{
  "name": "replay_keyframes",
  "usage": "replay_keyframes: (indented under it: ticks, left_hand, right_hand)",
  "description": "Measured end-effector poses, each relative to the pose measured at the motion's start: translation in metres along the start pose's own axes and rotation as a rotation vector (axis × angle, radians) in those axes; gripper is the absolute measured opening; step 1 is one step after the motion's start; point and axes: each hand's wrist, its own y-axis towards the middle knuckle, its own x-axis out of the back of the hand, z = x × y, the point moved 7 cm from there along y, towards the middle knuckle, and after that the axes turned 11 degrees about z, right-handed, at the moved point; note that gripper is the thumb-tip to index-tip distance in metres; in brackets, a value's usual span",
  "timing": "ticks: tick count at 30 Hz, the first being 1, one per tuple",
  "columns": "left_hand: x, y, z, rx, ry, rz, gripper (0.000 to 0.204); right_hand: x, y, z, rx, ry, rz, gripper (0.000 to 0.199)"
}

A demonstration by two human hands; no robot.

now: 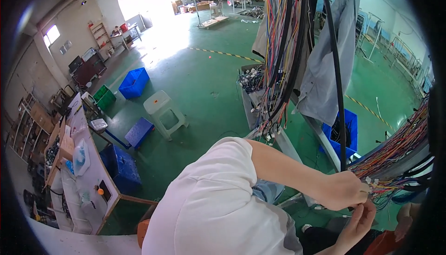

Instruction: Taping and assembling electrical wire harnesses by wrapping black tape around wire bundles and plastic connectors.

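Note:
At the right, my left arm in a white sleeve [218, 194] reaches across to a thick bundle of coloured wires [395, 139]. My left hand [346, 190] is closed at the bundle's loose ends, its fingertips among thin wires and small pale connectors [369, 180]. Just below it, my right hand [361, 222] is closed in a pinch, its fingertips nearly meeting those of the left. The small piece between the fingers is mostly hidden. A black cable [341, 115] hangs down beside my left hand.
More wire bundles [283, 46] hang ahead, with a grey cloth [332, 64] beside them. A blue crate [344, 134] stands beyond my hands. Another person's hand [406, 213] shows at the lower right. Leftward are a white stool [162, 111], blue bins [134, 83] and a workbench [95, 180].

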Motion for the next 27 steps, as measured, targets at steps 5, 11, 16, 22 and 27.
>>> replay_keyframes:
  ticks: [5,11,16,22,27]
  left_hand:
    - [-0.006,-0.006,-0.005,-0.167,0.292,0.053,0.013]
    - [-0.009,-0.023,-0.004,-0.425,0.608,0.198,0.02]
    - [0.003,-0.014,0.006,-0.287,0.695,0.391,0.037]
    - [0.059,-0.004,0.026,-0.002,0.741,0.579,0.046]
    - [0.102,-0.012,0.033,-0.006,0.859,0.564,0.044]
  right_hand:
    - [-0.008,-0.004,-0.013,-0.226,-0.201,0.178,0.015]
    - [-0.013,-0.012,-0.007,-0.259,-0.299,0.64,0.014]
    - [-0.005,-0.012,-0.007,-0.335,-0.442,0.777,0.017]
    - [0.008,0.003,0.024,0.089,-0.604,0.634,0.014]
    - [0.005,0.012,0.032,0.131,-0.692,0.673,0.017]
